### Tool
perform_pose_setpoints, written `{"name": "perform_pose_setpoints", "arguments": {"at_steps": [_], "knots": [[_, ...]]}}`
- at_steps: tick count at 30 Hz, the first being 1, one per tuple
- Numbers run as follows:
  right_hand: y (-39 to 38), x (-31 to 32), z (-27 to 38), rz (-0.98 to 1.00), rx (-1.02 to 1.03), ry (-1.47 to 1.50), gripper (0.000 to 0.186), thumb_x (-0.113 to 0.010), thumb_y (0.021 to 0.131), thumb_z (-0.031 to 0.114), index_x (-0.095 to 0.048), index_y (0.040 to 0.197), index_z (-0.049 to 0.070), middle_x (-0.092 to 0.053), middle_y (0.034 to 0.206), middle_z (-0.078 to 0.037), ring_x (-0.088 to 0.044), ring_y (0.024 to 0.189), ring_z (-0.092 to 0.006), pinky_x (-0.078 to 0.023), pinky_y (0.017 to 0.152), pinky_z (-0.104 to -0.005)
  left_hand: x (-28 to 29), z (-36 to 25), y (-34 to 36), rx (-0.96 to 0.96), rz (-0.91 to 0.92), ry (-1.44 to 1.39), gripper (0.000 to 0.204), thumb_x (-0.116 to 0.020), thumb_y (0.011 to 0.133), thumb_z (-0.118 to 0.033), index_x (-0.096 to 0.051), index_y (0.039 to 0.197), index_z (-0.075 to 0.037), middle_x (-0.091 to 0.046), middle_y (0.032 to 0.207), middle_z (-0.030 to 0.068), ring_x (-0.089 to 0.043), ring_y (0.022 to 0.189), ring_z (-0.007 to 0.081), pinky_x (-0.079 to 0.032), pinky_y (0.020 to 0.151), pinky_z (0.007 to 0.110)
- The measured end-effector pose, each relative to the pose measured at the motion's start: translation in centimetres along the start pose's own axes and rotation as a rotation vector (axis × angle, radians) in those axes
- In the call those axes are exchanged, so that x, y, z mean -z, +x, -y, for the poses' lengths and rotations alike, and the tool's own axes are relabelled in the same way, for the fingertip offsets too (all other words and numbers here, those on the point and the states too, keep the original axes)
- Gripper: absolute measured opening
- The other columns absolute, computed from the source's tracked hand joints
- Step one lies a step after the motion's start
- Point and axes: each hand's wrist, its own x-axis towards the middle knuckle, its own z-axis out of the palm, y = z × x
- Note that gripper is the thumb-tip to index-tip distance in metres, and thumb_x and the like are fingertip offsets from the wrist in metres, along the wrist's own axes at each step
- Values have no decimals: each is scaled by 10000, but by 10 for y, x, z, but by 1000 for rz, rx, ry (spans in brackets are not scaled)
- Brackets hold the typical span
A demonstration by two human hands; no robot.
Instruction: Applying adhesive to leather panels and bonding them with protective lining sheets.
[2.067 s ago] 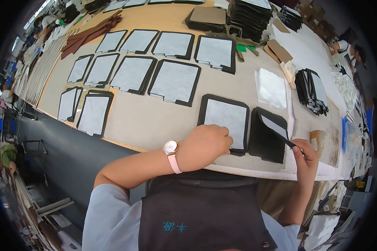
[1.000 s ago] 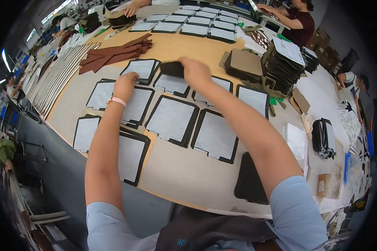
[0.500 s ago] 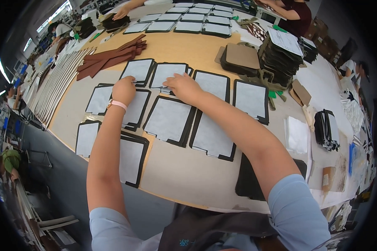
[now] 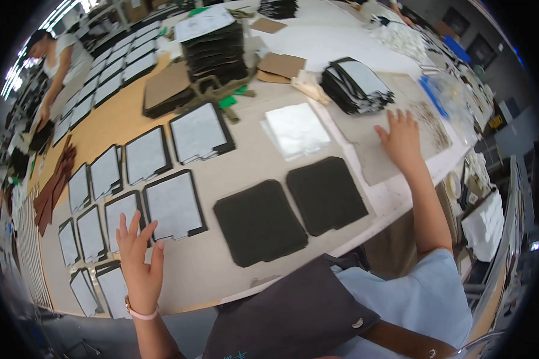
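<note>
My left hand [image 4: 141, 260] is open, fingers spread over the rows of dark-edged pieces topped with pale sheets [image 4: 175, 203], at the lower left. My right hand [image 4: 401, 143] is open with fingers apart on the right, over a stained board [image 4: 377, 164], just short of a bundle of layered black pieces with pale tops [image 4: 356, 87]. Between my hands lie two plain dark pieces [image 4: 259, 221] side by side, and behind them a loose stack of white sheets [image 4: 293, 128].
A tall dark stack [image 4: 209, 51] stands behind, beside tan board pieces [image 4: 278, 69]. Brown strips [image 4: 57, 191] lie at the left. Another person [image 4: 66, 66] stands at the far left. A blue object and clear plastic [image 4: 437, 99] are at the right. The table edge [image 4: 359, 239] runs below.
The view has turned right. My right hand has moved from the paper-topped pieces toward the right-hand bundle. My left hand has come nearer and spread open. Two dark pieces now show uncovered.
</note>
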Motion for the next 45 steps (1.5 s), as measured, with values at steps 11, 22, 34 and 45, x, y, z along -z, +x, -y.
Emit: {"name": "perform_pose_setpoints", "arguments": {"at_steps": [11, 22, 34, 45], "knots": [[-29, -50, -101, 196, -56, 877, 686, -749, 834, 425, -518, 1237, -81, -659, 1026, -189, -678, 860, -273, -557, 763, -356, -98, -176, 55, -633, 503, 3, 633, -708, 867, -251, -471, 1448, -169, -382, 1529, 172, -345, 1424, 380, -240, 1170, 535], [-48, -3, -2, 652, -592, 2426, 554, -657, 912, 411, -527, 1288, 25, -625, 1101, -167, -653, 1033, -350, -559, 881, -448, -133, -197, 49, -601, 570, 24, 718, -744, 837, -286, -432, 1465, -132, -391, 1505, 214, -368, 1395, 425, -311, 1154, 508], [-39, 9, 57, 573, -340, 2370, 563, -619, 962, 320, -439, 1393, 5, -561, 1298, -151, -641, 1103, -394, -548, 935, -401, -149, -202, 29, -583, 365, 97, 594, -726, 840, -207, -526, 1362, -8, -491, 1426, 219, -480, 1324, 371, -390, 1112, 454], [-27, 3, 23, 624, -201, 2563, 542, -579, 979, 327, -446, 1393, 4, -555, 1321, -175, -576, 1201, -432, -517, 1000, -471, -163, -218, 16, -613, 226, 330, 511, -627, 907, -155, -525, 1406, -109, -554, 1324, 292, -606, 1179, 398, -483, 1019, 438]]}}
